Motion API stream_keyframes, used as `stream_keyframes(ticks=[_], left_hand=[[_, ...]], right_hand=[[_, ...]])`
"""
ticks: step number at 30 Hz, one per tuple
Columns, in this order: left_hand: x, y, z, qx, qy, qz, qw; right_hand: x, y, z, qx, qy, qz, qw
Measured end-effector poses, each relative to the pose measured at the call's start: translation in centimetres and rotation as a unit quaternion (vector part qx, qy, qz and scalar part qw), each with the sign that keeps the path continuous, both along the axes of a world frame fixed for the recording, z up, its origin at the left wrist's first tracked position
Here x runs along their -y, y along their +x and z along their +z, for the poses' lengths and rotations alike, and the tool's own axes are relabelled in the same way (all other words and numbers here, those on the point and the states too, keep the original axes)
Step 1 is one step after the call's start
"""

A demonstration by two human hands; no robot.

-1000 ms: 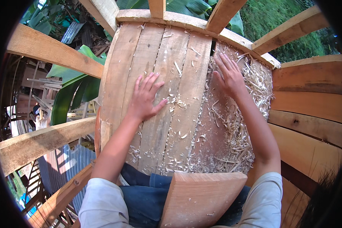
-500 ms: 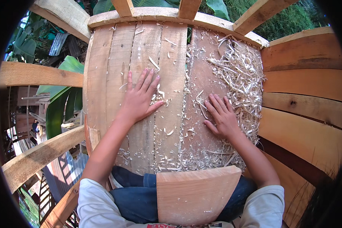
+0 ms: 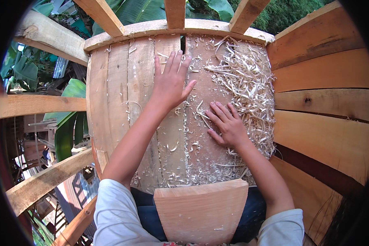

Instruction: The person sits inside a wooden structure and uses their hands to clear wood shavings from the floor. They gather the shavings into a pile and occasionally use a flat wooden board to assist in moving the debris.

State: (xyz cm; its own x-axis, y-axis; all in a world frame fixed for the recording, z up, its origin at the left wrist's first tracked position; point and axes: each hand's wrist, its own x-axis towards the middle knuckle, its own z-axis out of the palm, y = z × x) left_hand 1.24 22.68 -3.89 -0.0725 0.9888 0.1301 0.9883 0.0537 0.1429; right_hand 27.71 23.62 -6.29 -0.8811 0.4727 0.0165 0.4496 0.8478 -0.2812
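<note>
My left hand [image 3: 170, 84] lies flat, fingers spread, on the planked wooden floor [image 3: 118, 82], its fingertips among a few loose curls near the far end. My right hand [image 3: 228, 125] rests palm down on the reddish board at the right, fingers slightly apart, holding nothing. Just beyond it, a heap of pale wood shavings [image 3: 252, 90] covers the right side of the floor. Smaller flakes are scattered over the boards and along the seam between them. Upright in front of my body stands a smooth, light wooden board [image 3: 201, 209].
A wooden rail [image 3: 139, 30] with posts borders the far edge. Horizontal beams [image 3: 45, 105] with gaps run along the left, with leaves and scrap wood beyond. A plank wall [image 3: 322, 96] closes the right side. A dark gap [image 3: 183, 44] shows between two boards.
My left hand has slid forward and to the right over the planks, moving a few shavings. My right hand stays at nearly the same spot on the reddish board. The view has shifted slightly.
</note>
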Motion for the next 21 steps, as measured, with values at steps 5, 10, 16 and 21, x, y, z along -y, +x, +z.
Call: stream_keyframes(ticks=[5, 10, 16, 21], left_hand=[[9.5, 1.5, -1.7, 0.054, -0.092, -0.242, 0.964], [6.6, -0.5, -3.1, 0.005, -0.103, -0.244, 0.964], [-2.0, -4.0, -3.7, -0.078, -0.05, -0.129, 0.987], [-1.8, -1.6, -2.8, -0.052, 0.034, -0.15, 0.987]], right_hand=[[-0.1, 0.2, -0.8, -0.017, 0.006, 0.008, 1.0], [-0.2, 0.3, -0.7, -0.016, -0.004, 0.003, 1.0], [-0.1, 0.1, -0.5, -0.017, -0.005, 0.006, 1.0], [-0.1, 0.4, -0.8, -0.017, -0.006, 0.001, 1.0]])
